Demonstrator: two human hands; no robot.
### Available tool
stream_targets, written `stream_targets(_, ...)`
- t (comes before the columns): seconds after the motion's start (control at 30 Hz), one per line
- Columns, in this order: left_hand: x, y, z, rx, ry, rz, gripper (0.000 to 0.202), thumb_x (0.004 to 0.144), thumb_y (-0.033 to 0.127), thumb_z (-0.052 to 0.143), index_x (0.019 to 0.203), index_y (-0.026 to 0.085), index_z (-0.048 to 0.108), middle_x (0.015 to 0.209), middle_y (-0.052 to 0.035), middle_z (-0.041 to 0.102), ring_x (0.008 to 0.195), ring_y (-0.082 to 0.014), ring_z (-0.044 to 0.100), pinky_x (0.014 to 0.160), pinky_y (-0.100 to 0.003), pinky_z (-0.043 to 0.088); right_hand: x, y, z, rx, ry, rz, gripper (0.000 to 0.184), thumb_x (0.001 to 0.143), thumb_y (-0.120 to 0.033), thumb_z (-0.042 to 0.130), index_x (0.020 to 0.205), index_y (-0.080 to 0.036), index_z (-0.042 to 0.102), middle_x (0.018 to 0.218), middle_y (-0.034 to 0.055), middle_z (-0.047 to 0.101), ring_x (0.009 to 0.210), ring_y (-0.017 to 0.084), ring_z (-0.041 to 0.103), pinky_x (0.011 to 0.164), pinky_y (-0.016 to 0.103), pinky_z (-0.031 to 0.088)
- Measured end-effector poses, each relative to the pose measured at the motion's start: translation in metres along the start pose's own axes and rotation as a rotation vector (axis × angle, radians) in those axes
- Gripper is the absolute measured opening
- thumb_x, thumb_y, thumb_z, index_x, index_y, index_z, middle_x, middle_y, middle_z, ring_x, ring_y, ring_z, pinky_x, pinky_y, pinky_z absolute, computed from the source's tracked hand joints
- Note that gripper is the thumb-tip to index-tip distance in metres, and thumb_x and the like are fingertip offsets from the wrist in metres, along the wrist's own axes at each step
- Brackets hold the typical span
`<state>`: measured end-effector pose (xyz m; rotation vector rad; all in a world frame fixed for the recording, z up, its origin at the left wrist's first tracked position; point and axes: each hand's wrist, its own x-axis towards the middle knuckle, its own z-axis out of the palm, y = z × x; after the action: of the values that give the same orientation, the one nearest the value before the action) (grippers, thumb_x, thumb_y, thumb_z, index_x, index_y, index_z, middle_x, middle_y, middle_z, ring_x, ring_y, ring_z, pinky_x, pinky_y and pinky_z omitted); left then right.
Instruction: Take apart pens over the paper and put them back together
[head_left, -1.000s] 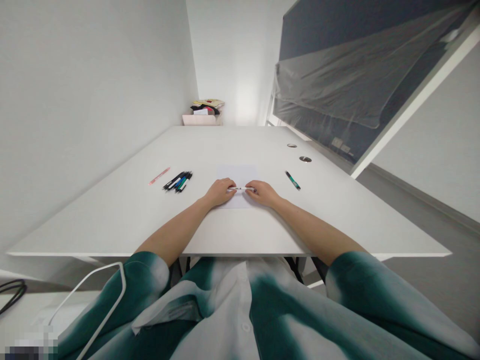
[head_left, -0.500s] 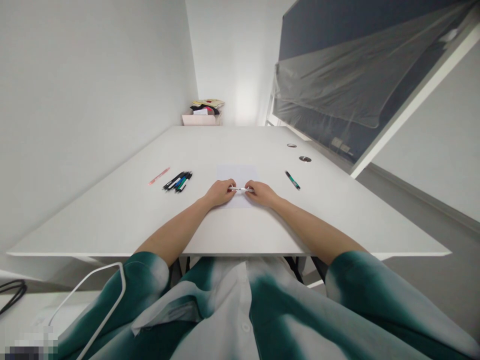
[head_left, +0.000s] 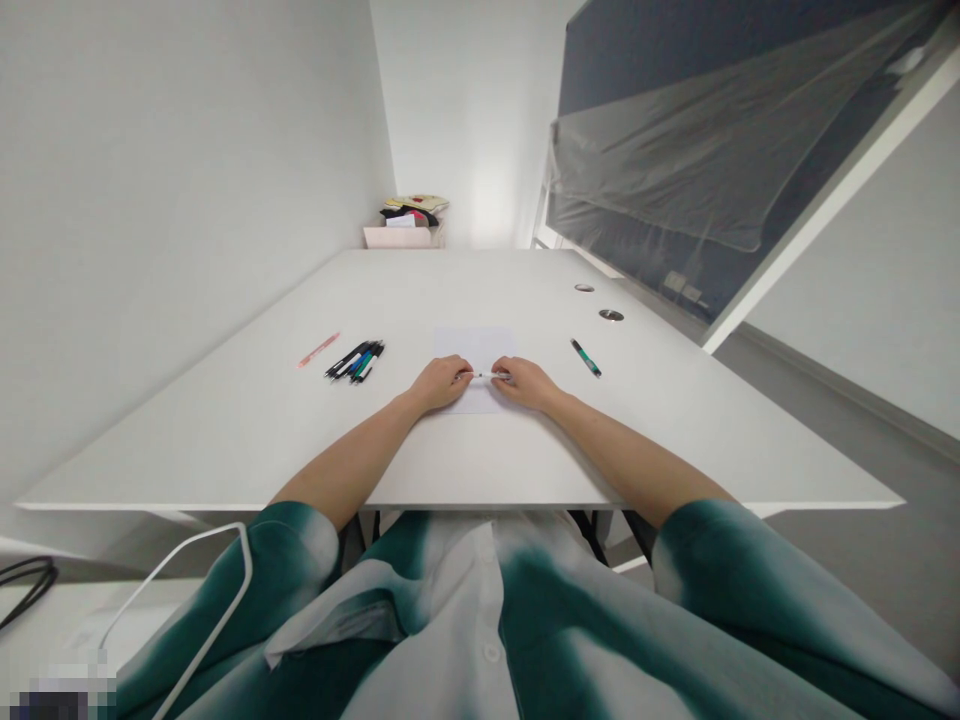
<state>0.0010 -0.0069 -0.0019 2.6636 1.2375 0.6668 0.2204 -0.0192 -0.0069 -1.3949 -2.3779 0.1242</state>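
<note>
"Fingers (head_left: 463, 369) of the left hand (head_left: 441, 384) are drawn narrow on one end of a white pen (head_left: 486, 376). What of the right hand (head_left: 526, 385)?"

"It matches: thumb and fingertips closed on the pen's other end. The knuckles hide both ends, so the exact grip cannot be read."

"Location of the pen?"

"Roughly level between the two hands, above a sheet of paper (head_left: 480, 400) on the tabletop (head_left: 487, 460). Whether it touches the paper cannot be told."

"Changes on record against the preceding half second?"

"Slight. Both hands keep their places, and the span of pen between them looks much the same. A small dark mark shows at its middle; print or a join, it is too small to say. The whole view sits a touch higher, which suggests a head movement rather than any shift on the tabletop."

"And the surrounding items?"

"Unmoved. A pink pen (head_left: 319, 350) and a cluster of pens (head_left: 356, 362) lie to the left; a green pen (head_left: 586, 357) lies apart on the right."

"Finding?"

"Two-handed handling of the white pen continues. In the inspector's judgement, so small a change shows neither progress nor a fault."
</note>
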Motion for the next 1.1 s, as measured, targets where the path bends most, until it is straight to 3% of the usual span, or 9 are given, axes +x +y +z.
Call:
stream_targets(0.23,-0.0011,0.0026,-0.0018,-0.027,-0.005,-0.024,0.02,0.086,0.025,0.053,0.099,0.016,0.066,0.096,-0.0085,0.072,0.088,-0.0212,0.065,0.085,-0.034,0.051,0.0005,-0.0003,-0.0008,0.01,-0.004,-0.067,0.026,0.094,-0.028,0.049,0.105,-0.016,0.069,0.102,0.0111,0.071,0.095,0.021,0.062,0.084,0.029,0.041)
stream_targets(0.5,-0.0009,0.0028,-0.0011,-0.014,-0.02,-0.057,0.017,0.084,0.023,0.056,0.097,0.018,0.064,0.087,-0.0054,0.072,0.079,-0.0204,0.066,0.077,-0.032,0.05,-0.0002,-0.0071,-0.0031,-0.027,-0.103,-0.003,0.032,0.101,-0.03,0.038,0.11,-0.016,0.065,0.095,0.0103,0.072,0.086,0.018,0.063,0.073,0.026,0.038)
stream_targets(0.67,-0.001,0.0022,-0.001,-0.024,-0.013,-0.056,0.017,0.083,0.023,0.057,0.097,0.018,0.065,0.088,-0.0059,0.073,0.08,-0.0206,0.066,0.078,-0.033,0.051,-0.0013,-0.006,-0.0018,-0.035,-0.103,-0.004,0.03,0.096,-0.038,0.05,0.116,-0.016,0.059,0.086,0.0069,0.071,0.077,0.018,0.062,0.066,0.026,0.036)
stream_targets(0.83,-0.0007,0.0018,0.0002,-0.048,-0.008,-0.035,0.028,0.085,0.029,0.057,0.109,0.017,0.066,0.097,-0.0072,0.073,0.087,-0.0202,0.066,0.085,-0.034,0.051,-0.0013,-0.0037,-0.0008,-0.02,-0.077,0.002,0.027,0.094,-0.035,0.052,0.114,-0.018,0.057,0.084,0.0054,0.07,0.074,0.017,0.06,0.066,0.025,0.035)
stream_targets(0.97,-0.0001,0.0025,-0.0005,-0.025,-0.02,0.024,0.027,0.091,0.028,0.048,0.101,0.016,0.07,0.099,-0.009,0.072,0.091,-0.0198,0.065,0.089,-0.034,0.05,-0.0011,-0.0025,-0.0014,-0.015,-0.059,0.004,0.026,0.094,-0.035,0.052,0.113,-0.018,0.058,0.084,0.005,0.07,0.075,0.017,0.06,0.066,0.025,0.035)
stream_targets(1.1,-0.0002,0.002,-0.0009,-0.034,-0.011,0.045,0.024,0.089,0.027,0.051,0.098,0.015,0.07,0.098,-0.0092,0.071,0.091,-0.0199,0.065,0.088,-0.034,0.05,-0.0009,-0.0015,-0.0014,-0.024,-0.046,-0.007,0.026,0.094,-0.036,0.053,0.111,-0.017,0.061,0.089,0.0069,0.07,0.079,0.018,0.061,0.068,0.025,0.036)
